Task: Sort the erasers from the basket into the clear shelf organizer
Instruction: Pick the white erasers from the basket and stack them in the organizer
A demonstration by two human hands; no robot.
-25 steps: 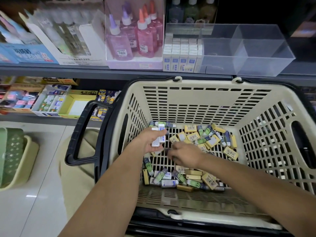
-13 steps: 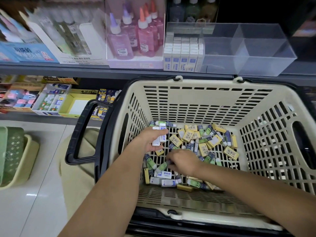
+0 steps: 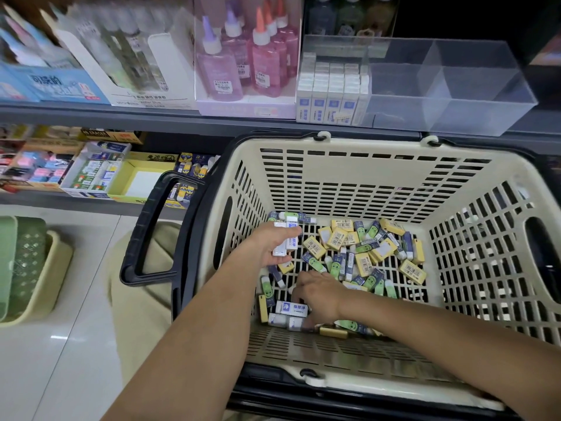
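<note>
Gripping white erasers point(image 3: 287, 241) beside the basket's point(image 3: 364, 165) left wall, the left hand point(image 3: 267, 247) risks spilling them into the mixed pile point(image 3: 358, 256), while the right hand point(image 3: 318, 291), its grip impossible to tell, digs near the near-left corner, well below the clear shelf organizer point(image 3: 455, 86).

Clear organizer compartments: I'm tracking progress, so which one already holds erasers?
The leftmost compartment, packed with upright white-and-blue erasers; the compartments to its right show nothing inside.

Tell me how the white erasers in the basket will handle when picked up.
Probably light: the left hand holds several white erasers at once. Likely stiff and unlikely to roll, being flat-sided blocks. Their printed sleeves look smooth, so a loose grip might slip.
</note>
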